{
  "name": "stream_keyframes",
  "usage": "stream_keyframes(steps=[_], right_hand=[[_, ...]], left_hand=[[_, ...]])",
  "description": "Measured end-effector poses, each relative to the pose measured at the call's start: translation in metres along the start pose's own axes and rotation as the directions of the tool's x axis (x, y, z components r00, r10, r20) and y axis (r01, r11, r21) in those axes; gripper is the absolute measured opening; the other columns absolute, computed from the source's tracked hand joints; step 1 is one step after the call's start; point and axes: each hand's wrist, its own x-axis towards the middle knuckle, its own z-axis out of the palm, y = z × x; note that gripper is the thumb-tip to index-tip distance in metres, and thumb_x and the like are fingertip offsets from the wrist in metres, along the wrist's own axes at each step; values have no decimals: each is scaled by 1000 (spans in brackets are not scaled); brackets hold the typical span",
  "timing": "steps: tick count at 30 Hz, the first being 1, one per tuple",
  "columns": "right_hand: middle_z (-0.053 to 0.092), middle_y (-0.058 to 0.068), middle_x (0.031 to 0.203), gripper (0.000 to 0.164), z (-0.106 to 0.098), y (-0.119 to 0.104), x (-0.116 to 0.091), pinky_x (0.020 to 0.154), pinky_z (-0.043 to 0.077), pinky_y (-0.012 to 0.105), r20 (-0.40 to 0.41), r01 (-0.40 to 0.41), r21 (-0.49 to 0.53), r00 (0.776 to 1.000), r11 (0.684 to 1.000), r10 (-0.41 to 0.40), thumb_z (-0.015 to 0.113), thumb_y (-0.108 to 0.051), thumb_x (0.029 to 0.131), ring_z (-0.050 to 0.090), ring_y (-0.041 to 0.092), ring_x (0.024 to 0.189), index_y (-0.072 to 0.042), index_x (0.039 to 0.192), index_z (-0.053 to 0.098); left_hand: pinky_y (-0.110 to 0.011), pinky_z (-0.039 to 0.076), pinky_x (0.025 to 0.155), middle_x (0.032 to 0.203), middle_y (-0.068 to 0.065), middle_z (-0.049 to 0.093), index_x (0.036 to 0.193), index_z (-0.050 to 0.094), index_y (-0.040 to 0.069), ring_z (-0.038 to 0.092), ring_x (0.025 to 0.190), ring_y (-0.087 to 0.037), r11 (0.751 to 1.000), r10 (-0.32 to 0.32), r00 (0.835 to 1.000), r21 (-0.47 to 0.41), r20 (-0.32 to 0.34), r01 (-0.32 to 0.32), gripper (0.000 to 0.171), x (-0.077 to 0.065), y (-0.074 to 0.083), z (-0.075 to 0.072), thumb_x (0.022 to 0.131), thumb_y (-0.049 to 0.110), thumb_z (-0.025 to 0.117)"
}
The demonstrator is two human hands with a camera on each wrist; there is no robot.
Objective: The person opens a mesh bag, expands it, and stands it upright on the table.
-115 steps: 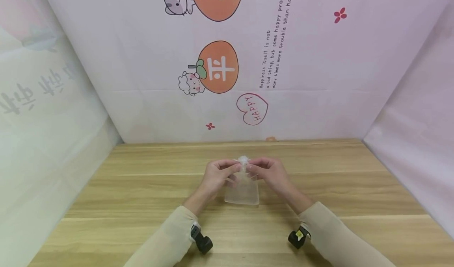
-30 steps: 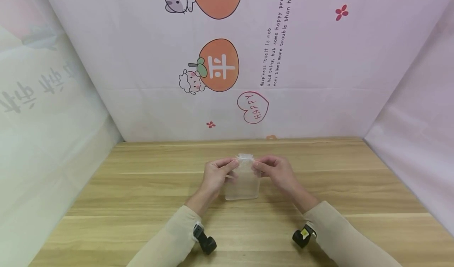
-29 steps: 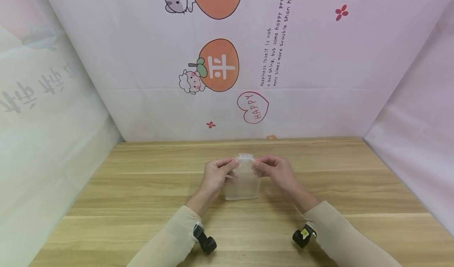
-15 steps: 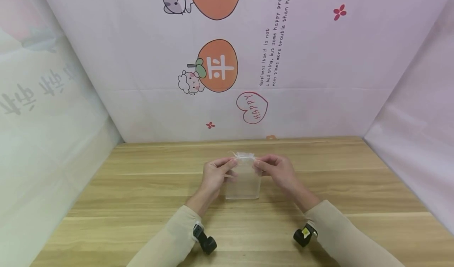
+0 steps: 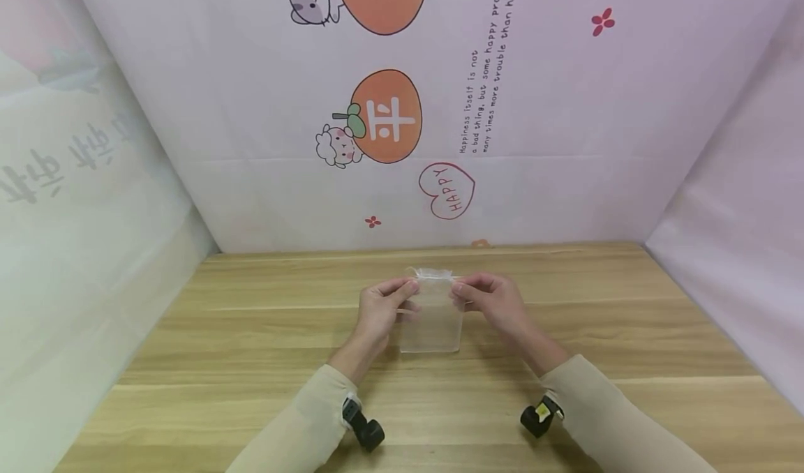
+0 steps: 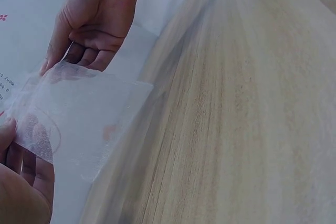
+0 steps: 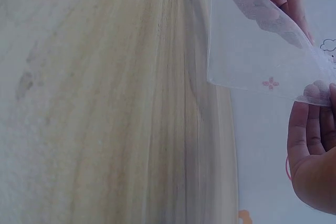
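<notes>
A small sheer white organza drawstring bag (image 5: 431, 323) hangs between my two hands in the head view, its gathered mouth at the top. My left hand (image 5: 380, 310) pinches the upper left edge between thumb and fingers. At the upper right edge, my right hand (image 5: 496, 305) pinches the bag the same way. A thin cord end sticks up by the left thumb. Through the see-through cloth of the bag (image 6: 89, 114) in the left wrist view, fingers show behind it. The right wrist view shows the flat bottom of the bag (image 7: 247, 40), with no contents visible through it.
A wood-grain table (image 5: 251, 361) spreads under the hands. Behind it stands a white printed cloth backdrop (image 5: 546, 180) with cartoon fruit and lettering, and more white cloth hangs at both sides. Each sleeve carries a black wrist camera (image 5: 364, 424).
Earlier the bag's neck was bunched tight with the hands close together. The hands have since moved apart, and the mouth has spread wider and flatter, slightly more over the last second.
</notes>
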Motion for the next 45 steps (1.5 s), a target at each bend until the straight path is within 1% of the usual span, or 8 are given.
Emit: stream_keyframes(steps=[11, 18, 21, 26, 32, 34, 40, 45], right_hand=[[73, 7, 87, 21, 0, 0, 0, 77, 60, 36, -11, -16, 26, 1000, 1000, 16, 72, -9, 94, 70, 16, 80, 10, 102, 68], [73, 7, 87, 21, 1, 2, 1, 77, 59, 35, -10, -24, 45, 1000, 999, 25, 71, -8, 94, 70, 15, 80, 12, 101, 68], [72, 6, 88, 21, 1, 1, 1, 78, 59, 36, -16, -32, 47, 999, 998, 33, 71, -9, 95, 70, 16, 81, 11, 102, 68], [72, 5, 89, 19, 1, 0, 0, 79, 59, 36, -30, -49, 91, 998, 995, 52, 69, -10, 96, 70, 18, 83, 7, 104, 69], [71, 4, 89, 15, 1, 0, 0, 80, 59, 35, -28, -68, 134, 997, 989, 73, 69, -9, 97, 69, 17, 83, 4, 103, 69], [71, 4, 90, 19, 0, -1, 0, 80, 59, 35, -18, -67, 123, 997, 990, 70, 68, -10, 97, 69, 17, 83, 7, 106, 68], [72, 5, 93, 25, 0, -4, 0, 82, 59, 39, 15, -65, 78, 998, 995, 64, 68, -14, 98, 70, 18, 87, 6, 112, 66], [72, 8, 97, 34, 1, -6, 0, 83, 58, 41, 53, -57, 52, 997, 997, 54, 69, -19, 97, 70, 20, 89, 8, 115, 64]], left_hand=[[-27, 59, 60, 92, -8, 75, 107, 73, -3, 69, 62, -13, 1000, -8, 999, -21, -39, 7, 22, 1, -2, 1, 91, 13, 76], [-28, 59, 61, 97, -12, 74, 109, 72, -4, 69, 62, -13, 1000, -10, 999, -29, -46, 9, 26, 1, -2, -1, 91, 14, 75], [-29, 59, 62, 97, -11, 74, 110, 72, -4, 69, 62, -13, 999, -25, 998, -45, -55, 22, 26, 1, -2, -1, 91, 14, 76], [-28, 59, 61, 94, -6, 74, 108, 73, 0, 68, 63, -13, 998, -36, 998, -53, -57, 33, 23, 1, 0, 0, 91, 15, 76], [-30, 59, 63, 95, -6, 74, 106, 75, 3, 68, 64, -14, 998, -33, 999, -58, -42, 30, 20, 0, 2, 0, 91, 17, 77], [-31, 60, 64, 95, -6, 75, 106, 75, 3, 69, 64, -14, 998, -29, 999, -57, -34, 27, 20, 0, 3, 0, 91, 17, 76], [-32, 60, 63, 93, -5, 75, 107, 74, 0, 69, 62, -14, 998, -6, 1000, -68, -26, 4, 21, -1, 5, -2, 92, 15, 75], [-30, 60, 61, 92, -7, 75, 104, 75, 2, 69, 60, -14, 998, 10, 1000, -66, -29, -12, 18, -2, 5, -3, 90, 14, 77]])
